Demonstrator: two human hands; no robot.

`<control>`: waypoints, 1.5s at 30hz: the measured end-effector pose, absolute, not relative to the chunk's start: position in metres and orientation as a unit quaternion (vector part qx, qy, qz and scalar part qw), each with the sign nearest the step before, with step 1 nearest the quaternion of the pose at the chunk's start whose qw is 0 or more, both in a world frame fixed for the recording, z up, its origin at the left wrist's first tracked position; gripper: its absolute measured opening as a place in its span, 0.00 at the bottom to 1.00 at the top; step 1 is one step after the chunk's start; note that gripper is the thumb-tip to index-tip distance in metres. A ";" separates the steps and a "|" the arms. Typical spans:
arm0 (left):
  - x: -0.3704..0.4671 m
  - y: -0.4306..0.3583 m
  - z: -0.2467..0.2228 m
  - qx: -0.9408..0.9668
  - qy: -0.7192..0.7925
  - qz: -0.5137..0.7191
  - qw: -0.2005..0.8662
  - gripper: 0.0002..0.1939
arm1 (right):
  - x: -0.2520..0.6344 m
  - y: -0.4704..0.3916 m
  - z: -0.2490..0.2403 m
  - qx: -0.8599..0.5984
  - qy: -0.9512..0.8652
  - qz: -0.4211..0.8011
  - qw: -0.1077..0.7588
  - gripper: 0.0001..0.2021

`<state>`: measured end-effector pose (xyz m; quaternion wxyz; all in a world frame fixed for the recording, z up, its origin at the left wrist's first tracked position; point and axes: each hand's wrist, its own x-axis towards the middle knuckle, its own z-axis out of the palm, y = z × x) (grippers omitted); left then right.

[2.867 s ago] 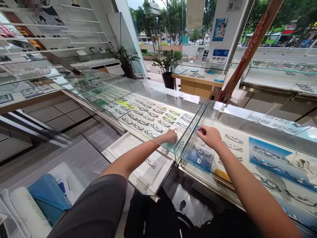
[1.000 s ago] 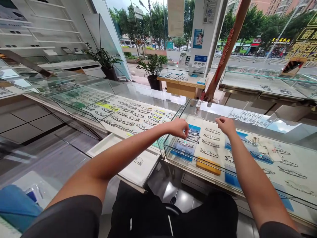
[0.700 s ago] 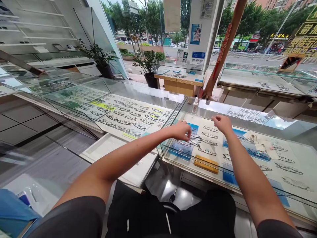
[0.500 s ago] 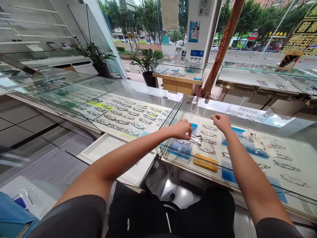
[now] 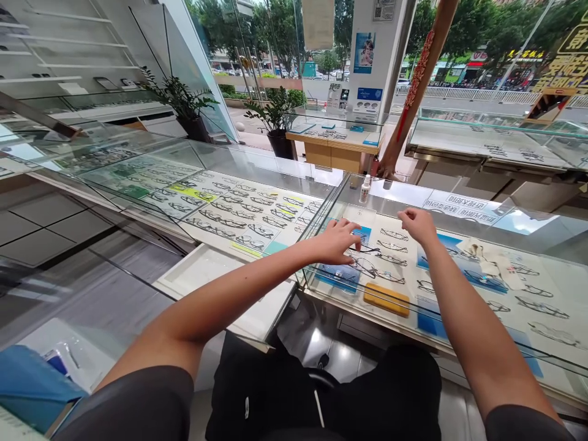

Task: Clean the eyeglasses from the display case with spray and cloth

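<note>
My left hand [image 5: 339, 241] is over the glass counter with its fingers spread and thumb apart. Close under its fingertips is a pair of eyeglasses [image 5: 366, 267] with thin dark frames; whether the thumb still touches it I cannot tell. My right hand [image 5: 419, 225] hangs to the right with fingers curled into a pinch; whatever is between them, if anything, is hidden. Inside the glass display case [image 5: 459, 361], rows of eyeglasses lie under both hands. A yellow-orange case [image 5: 386, 299] lies near the front, below my left hand.
Behind my hands a small white spray bottle [image 5: 365, 189] stands on the counter. A pale cloth [image 5: 489, 260] lies right of my right forearm. An open white drawer [image 5: 215, 269] juts out at left. A second display case [image 5: 239, 205] full of eyeglasses extends leftward.
My left hand has opened from a closed grip near the eyeglasses, its fingers spreading apart. My right hand keeps its pinch. The view has shifted slightly.
</note>
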<state>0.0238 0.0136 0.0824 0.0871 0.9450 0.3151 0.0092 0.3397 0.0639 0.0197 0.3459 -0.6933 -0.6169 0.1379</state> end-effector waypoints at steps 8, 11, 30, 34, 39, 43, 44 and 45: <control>-0.073 -0.037 0.112 0.853 0.294 -0.123 0.413 0.12 | 0.350 0.072 0.005 -0.720 -0.531 0.164 0.416 0.14; -0.121 -0.041 0.085 0.777 0.335 -0.260 0.465 0.12 | 0.350 0.073 0.002 -0.751 -0.500 0.125 0.412 0.13; -0.148 0.154 -0.085 0.897 0.442 -0.017 -0.020 0.14 | 0.353 0.087 -0.024 -0.841 -0.518 -0.043 0.150 0.37; -0.133 0.189 -0.104 0.899 0.435 -0.008 -0.041 0.15 | 0.344 0.084 -0.016 -0.848 -0.512 -0.047 0.128 0.36; -0.122 0.219 -0.118 0.903 0.428 -0.021 -0.028 0.12 | 0.340 0.084 -0.012 -0.854 -0.503 -0.047 0.123 0.34; -0.116 0.233 -0.124 0.902 0.431 -0.025 -0.008 0.11 | 0.343 0.086 -0.013 -0.846 -0.513 -0.054 0.132 0.33; -0.115 0.236 -0.124 0.901 0.432 -0.025 -0.003 0.11 | 0.343 0.086 -0.014 -0.845 -0.515 -0.054 0.134 0.33; -0.114 0.238 -0.125 0.900 0.434 -0.025 0.002 0.11 | 0.344 0.086 -0.015 -0.844 -0.516 -0.055 0.135 0.33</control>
